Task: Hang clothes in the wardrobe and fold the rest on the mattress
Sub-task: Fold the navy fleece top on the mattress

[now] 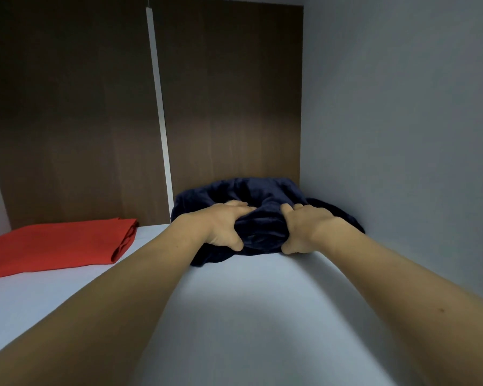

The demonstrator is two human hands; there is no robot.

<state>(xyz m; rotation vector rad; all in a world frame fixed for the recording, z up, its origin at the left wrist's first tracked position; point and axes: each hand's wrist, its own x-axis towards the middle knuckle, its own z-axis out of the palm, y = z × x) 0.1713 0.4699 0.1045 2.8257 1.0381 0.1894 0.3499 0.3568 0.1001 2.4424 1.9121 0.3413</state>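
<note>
Pale mattress surface (234, 316) runs up to dark wood-grain wardrobe panels (229, 107) and a grey wall on the right; in the head view, a red garment (53, 246) lies folded flat at the left, which I judge to be one item finished. Both hands, left hand (223, 227) and right hand (304, 229), have fingers and thumbs curled into a crumpled navy garment (262, 207) bunched in the far right corner against the wall. That garment is not yet spread or folded, and no hung clothing is visible, so most of the task appears outstanding.
</note>
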